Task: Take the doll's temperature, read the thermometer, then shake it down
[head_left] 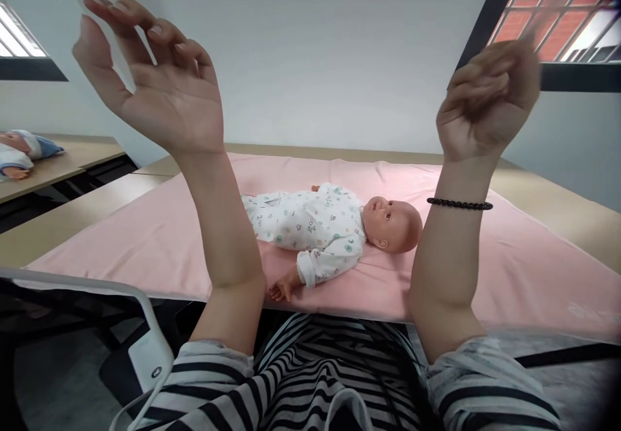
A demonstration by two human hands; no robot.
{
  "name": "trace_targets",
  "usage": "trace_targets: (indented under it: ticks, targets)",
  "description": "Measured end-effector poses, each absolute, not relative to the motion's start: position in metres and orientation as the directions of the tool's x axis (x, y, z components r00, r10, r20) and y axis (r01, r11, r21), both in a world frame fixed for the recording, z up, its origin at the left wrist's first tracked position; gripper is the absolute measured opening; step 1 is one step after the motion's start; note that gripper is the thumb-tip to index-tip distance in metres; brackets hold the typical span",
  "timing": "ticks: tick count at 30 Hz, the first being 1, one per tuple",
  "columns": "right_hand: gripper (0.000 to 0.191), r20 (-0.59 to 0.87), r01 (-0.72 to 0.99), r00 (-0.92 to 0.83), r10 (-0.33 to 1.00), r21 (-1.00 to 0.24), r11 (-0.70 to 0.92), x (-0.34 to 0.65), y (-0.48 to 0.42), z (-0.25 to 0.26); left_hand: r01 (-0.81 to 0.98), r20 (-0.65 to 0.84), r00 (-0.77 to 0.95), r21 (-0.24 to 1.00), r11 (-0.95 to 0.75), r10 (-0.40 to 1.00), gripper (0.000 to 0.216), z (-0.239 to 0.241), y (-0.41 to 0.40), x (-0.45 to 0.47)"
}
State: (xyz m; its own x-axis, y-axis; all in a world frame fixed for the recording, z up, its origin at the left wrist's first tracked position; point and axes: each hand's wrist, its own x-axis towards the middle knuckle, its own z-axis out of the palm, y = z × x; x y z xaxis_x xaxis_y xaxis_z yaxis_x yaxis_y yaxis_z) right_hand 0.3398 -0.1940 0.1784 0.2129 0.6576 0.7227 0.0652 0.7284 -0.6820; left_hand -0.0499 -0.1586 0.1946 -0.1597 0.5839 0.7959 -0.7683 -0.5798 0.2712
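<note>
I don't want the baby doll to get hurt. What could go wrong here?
1. The doll lies near the front edge of the pink mat, one arm close to it, so a nudge might tip it off.
2. Both hands, left and right, are raised with nothing holding the doll.

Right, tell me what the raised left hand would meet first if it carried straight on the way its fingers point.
The open left hand points up and rightward; nothing shows in that line but the plain white wall. Depth is unclear.
</note>
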Motion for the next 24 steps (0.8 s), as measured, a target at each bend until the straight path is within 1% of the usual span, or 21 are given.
trace_targets:
  ticks: [2,4,6,11,12,15,17,19,21,22,24]
  targets:
    - [0.056,0.699,0.069,0.201,0.687,-0.709,0.701,0.338,-0.196,0.181,-0.827,0.805,-0.139,0.225,-0.514,0.576,0.048,0.197,-0.153,-0.056]
    - [0.053,0.626,0.097,0.151,0.765,-0.780,0.618,0.332,-0.199,0.185,-0.864,0.785,-0.152,0.189,-0.466,0.600,0.063,0.200,-0.148,-0.060]
    - [0.050,0.579,0.090,0.114,0.807,-0.815,0.572,0.324,-0.201,0.188,-0.873,0.771,-0.159,0.182,-0.452,0.617,0.076,0.203,-0.146,-0.062]
    - [0.046,0.594,0.025,0.097,0.799,-0.804,0.594,0.320,-0.193,0.194,-0.858,0.809,-0.176,0.154,-0.490,0.562,0.071,0.200,-0.144,-0.061]
    - [0.046,0.600,0.018,0.099,0.794,-0.799,0.601,0.323,-0.189,0.194,-0.847,0.804,-0.182,0.163,-0.505,0.566,0.070,0.199,-0.143,-0.063]
    - [0.047,0.647,-0.028,0.123,0.752,-0.756,0.654,0.331,-0.178,0.192,-0.776,0.783,-0.195,0.246,-0.581,0.591,0.064,0.193,-0.134,-0.072]
    - [0.042,0.695,-0.050,0.141,0.705,-0.706,0.706,0.334,-0.173,0.187,-0.747,0.796,-0.187,0.266,-0.610,0.576,0.062,0.192,-0.127,-0.079]
    - [0.032,0.727,0.010,0.138,0.673,-0.680,0.733,0.332,-0.173,0.180,-0.764,0.818,-0.198,0.218,-0.608,0.541,0.066,0.192,-0.123,-0.081]
    - [0.028,0.722,0.089,0.117,0.682,-0.692,0.717,0.327,-0.177,0.175,-0.790,0.816,-0.202,0.191,-0.582,0.542,0.073,0.195,-0.125,-0.077]
    - [0.031,0.707,0.106,0.101,0.700,-0.707,0.700,0.324,-0.180,0.173,-0.802,0.809,-0.202,0.186,-0.567,0.552,0.075,0.196,-0.129,-0.073]
    - [0.049,0.672,0.074,0.064,0.738,-0.740,0.668,0.316,-0.186,0.170,-0.812,0.805,-0.153,0.228,-0.537,0.573,0.072,0.199,-0.139,-0.062]
